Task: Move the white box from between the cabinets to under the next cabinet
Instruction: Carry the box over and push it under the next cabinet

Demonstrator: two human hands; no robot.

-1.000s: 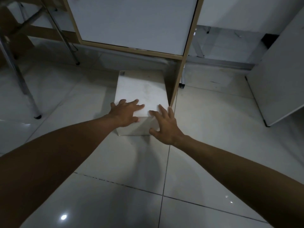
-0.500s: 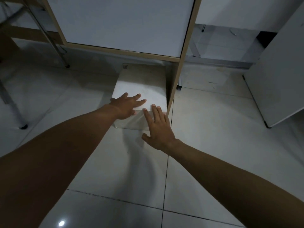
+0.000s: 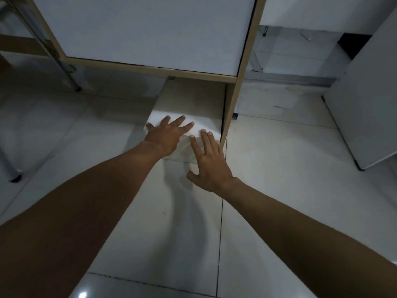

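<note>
While only the head view is on offer, it shows enough: white box (image 3: 189, 108) sits on the tiled floor (image 3: 279, 179), far part already tucked under the cabinet (image 3: 146, 33), near end sticking out toward the person. Its right side runs just beside the cabinet's wooden side panel (image 3: 233, 100).

Left hand (image 3: 166, 136) lies flat and spread on the box's near top edge, fingers splayed, not curled round anything. Right hand (image 3: 209, 160) is likewise flat, fingers together, pressed against the near face w/ fingertips reaching the top edge. Neither grips; both push.

Handling, as a guess: box looks rigid, flat-sided, prob. card or foam, smooth-skinned. Glossy tile should let it slide easily, so weight seems modest, tho can't confirm. No handles seen. Best contact is palms low on the near face, pushing square, so it doesn't skew into the panel on the right.
</note>
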